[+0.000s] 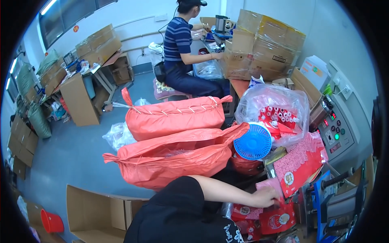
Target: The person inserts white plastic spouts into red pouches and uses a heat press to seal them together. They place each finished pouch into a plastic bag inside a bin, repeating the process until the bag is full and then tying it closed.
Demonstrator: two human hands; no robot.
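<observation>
One arm in a black sleeve reaches across from the lower middle, and the hand comes down on a heap of red printed pouches at the lower right; which of the person's hands this is cannot be told from the angle, and no second hand shows. The fingers curl over the top of the heap, touching a pink-and-red pouch, but whether they pinch one or just rest there cannot be told. These pouches look thin, flat and glossy: light, floppy, probably slippery against each other, so an edge or corner pinch looks the surest hold, one at a time. Just above the hand leans a bigger red patterned bag, tilted against the blue-and-grey sealing machine, with its control panel of buttons further back. A blue round fan sits between that bag and a clear plastic sack of red and white tubes. To the left, two fat orange woven sacks lie stacked on the floor, and an open cardboard box beside a red bucket. At the far worktop, another person in a striped shirt sits by wrapped cartons.
</observation>
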